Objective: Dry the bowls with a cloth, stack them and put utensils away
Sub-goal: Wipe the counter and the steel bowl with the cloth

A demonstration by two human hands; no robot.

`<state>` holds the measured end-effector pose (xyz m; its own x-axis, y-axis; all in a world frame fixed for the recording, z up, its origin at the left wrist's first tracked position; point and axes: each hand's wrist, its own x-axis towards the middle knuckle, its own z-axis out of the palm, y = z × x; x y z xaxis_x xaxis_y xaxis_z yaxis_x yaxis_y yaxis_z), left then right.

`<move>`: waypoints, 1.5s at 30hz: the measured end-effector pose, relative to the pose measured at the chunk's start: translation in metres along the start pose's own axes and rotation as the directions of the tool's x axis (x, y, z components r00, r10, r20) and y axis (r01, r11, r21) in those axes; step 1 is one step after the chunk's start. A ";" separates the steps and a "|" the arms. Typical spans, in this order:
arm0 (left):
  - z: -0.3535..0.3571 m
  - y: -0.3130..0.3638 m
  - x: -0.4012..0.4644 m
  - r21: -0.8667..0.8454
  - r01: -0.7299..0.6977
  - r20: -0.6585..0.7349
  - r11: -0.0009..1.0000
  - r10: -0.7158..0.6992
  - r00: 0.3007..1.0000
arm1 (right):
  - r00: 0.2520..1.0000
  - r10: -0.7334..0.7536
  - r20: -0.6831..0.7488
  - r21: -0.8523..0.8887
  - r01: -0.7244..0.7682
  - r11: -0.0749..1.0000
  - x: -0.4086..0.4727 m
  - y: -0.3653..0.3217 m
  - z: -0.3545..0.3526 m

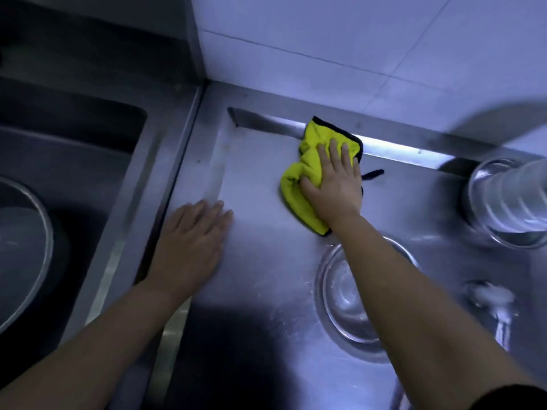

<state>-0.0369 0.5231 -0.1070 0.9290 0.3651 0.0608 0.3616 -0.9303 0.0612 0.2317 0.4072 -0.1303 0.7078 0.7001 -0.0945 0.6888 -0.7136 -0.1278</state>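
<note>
Head view: right hand fingers press flat on cloth; left hand lies flat, released.

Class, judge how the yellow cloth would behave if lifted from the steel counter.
The yellow cloth lies crumpled in folds under the right hand, so it would probably droop limply. It looks thin and plush, likely light, and unlikely to roll or slide far.

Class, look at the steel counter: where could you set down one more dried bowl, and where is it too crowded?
Bare steel lies between the left hand and the yellow cloth under the right hand, reaching back to the counter's raised rim. The near-left part is also bare. Crowded: the right side, with a single bowl, a stack of bowls and a blurred utensil.
</note>
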 end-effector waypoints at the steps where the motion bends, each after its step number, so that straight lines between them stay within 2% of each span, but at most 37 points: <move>1: 0.004 -0.001 0.003 0.004 -0.014 0.017 1.000 0.014 1.000 | 0.998 0.061 0.002 0.005 -0.061 0.998 -0.006 0.022 -0.005; 5: 0.014 -0.001 0.004 -0.007 -0.025 0.101 1.000 0.025 0.995 | 0.945 0.327 -0.006 0.058 -0.326 0.943 -0.036 0.099 -0.023; 7: 0.014 -0.001 0.005 -0.013 -0.012 0.114 1.000 0.014 0.993 | 0.919 0.394 0.013 0.047 -0.395 0.918 -0.045 0.116 -0.028; 12: 0.012 -0.003 0.006 -0.057 0.018 0.132 0.998 -0.010 0.991 | 0.866 0.491 0.095 -0.022 -0.492 0.870 -0.042 0.082 -0.026; 14: 0.013 -0.003 0.005 -0.066 0.018 0.122 0.998 -0.010 0.992 | 0.904 0.417 0.099 -0.068 -0.412 0.909 -0.036 0.044 -0.018; 16: 0.014 -0.003 0.006 -0.073 0.013 0.102 0.997 -0.005 0.995 | 0.956 0.271 0.110 -0.070 -0.264 0.962 -0.030 0.002 -0.009; 19: 0.015 -0.004 0.008 -0.092 0.005 0.047 0.996 0.000 0.999 | 0.996 0.039 0.084 0.009 -0.040 0.999 -0.032 -0.050 0.001; 21: 0.016 -0.004 0.008 -0.102 0.005 0.023 0.995 -0.003 1.000 | 0.998 -0.050 0.035 0.060 0.048 0.997 -0.044 -0.066 0.009; 24: 0.018 -0.005 0.006 -0.113 0.010 -0.011 0.994 -0.011 1.000 | 0.998 -0.063 -0.022 0.084 0.065 0.994 -0.074 -0.071 0.020; 27: 0.017 -0.005 0.006 -0.117 0.006 -0.029 0.993 -0.010 1.000 | 0.999 0.018 -0.027 0.081 -0.016 0.997 -0.108 -0.074 0.026; 31: 0.014 -0.005 0.004 -0.103 0.001 -0.008 0.995 -0.002 1.000 | 0.986 0.160 0.042 0.050 -0.162 0.986 -0.150 -0.094 0.016; 33: 0.013 -0.005 0.002 -0.104 -0.023 0.001 0.994 0.023 1.000 | 0.974 0.182 0.138 0.113 -0.198 0.974 -0.145 -0.092 -0.003; 34: 0.012 -0.006 0.001 -0.110 -0.041 -0.006 0.993 0.040 0.999 | 0.973 0.194 0.126 0.162 -0.213 0.964 -0.135 -0.086 -0.011; 35: 0.011 -0.006 0.000 -0.120 -0.063 -0.022 0.991 0.060 0.998 | 0.982 0.183 0.049 0.191 -0.189 0.963 -0.124 -0.079 -0.018; 36: 0.010 -0.005 -0.002 -0.129 -0.091 -0.040 0.987 0.087 0.995 | 0.989 0.135 -0.063 0.189 -0.121 0.974 -0.112 -0.072 -0.023; 37: 0.009 -0.005 -0.004 -0.131 -0.125 -0.063 0.983 0.118 0.991 | 0.993 0.028 -0.114 0.162 -0.009 0.987 -0.100 -0.065 -0.025; 38: 0.008 -0.004 -0.006 -0.126 -0.155 -0.080 0.980 0.146 0.986 | 0.993 -0.120 -0.020 0.127 0.121 0.984 -0.093 -0.061 -0.026; 40: 0.004 -0.001 -0.011 -0.108 -0.169 -0.064 0.980 0.163 0.985 | 0.919 -0.301 0.255 0.084 0.289 0.954 -0.088 -0.059 -0.023; 42: 0.000 0.009 -0.012 -0.127 -0.099 0.029 0.987 0.103 0.994 | 0.904 -0.326 0.276 -0.008 0.342 0.940 -0.092 -0.059 -0.024; 45: -0.012 0.037 -0.004 -0.175 0.088 0.232 0.981 -0.046 0.972 | 0.922 -0.253 0.292 -0.076 0.286 0.955 -0.100 -0.056 -0.029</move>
<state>-0.0281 0.4883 -0.0928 0.9043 0.3895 -0.1747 0.4227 -0.8740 0.2395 0.1270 0.3770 -0.0854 0.4325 0.8337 -0.3433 0.8725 -0.4830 -0.0737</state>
